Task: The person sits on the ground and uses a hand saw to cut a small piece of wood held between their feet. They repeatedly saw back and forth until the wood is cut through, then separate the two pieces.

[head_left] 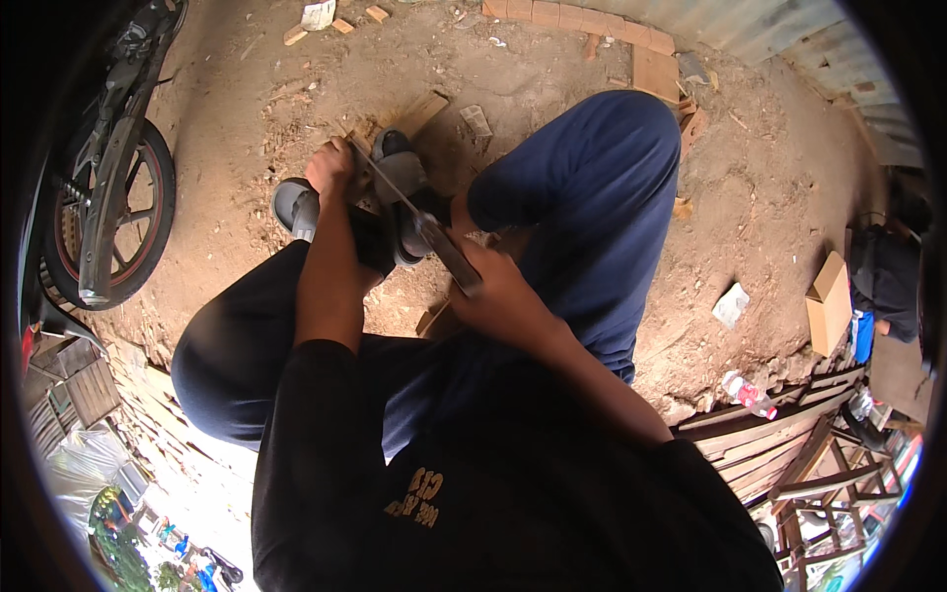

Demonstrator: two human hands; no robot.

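Note:
My right hand [493, 291] is closed around the dark handle of a long, thin metal tool [392, 185], which slants up and away to the left between my legs. My left hand [330, 166] is closed near the tool's far end; I cannot make out exactly what it grips. A wooden piece [424, 113] lies on the dirt beside that end, partly hidden by my grey sandals [400, 158]. My bent knees, in dark blue trousers, frame both hands.
A motorbike [109, 227] stands at left. Bricks [577, 22] and corrugated sheeting [740, 30] edge the back. At right are a person in dark clothes [878, 276], cardboard [829, 306], a plastic bottle [748, 393] and wooden frames [819, 493]. Scraps lie on the dirt [247, 109].

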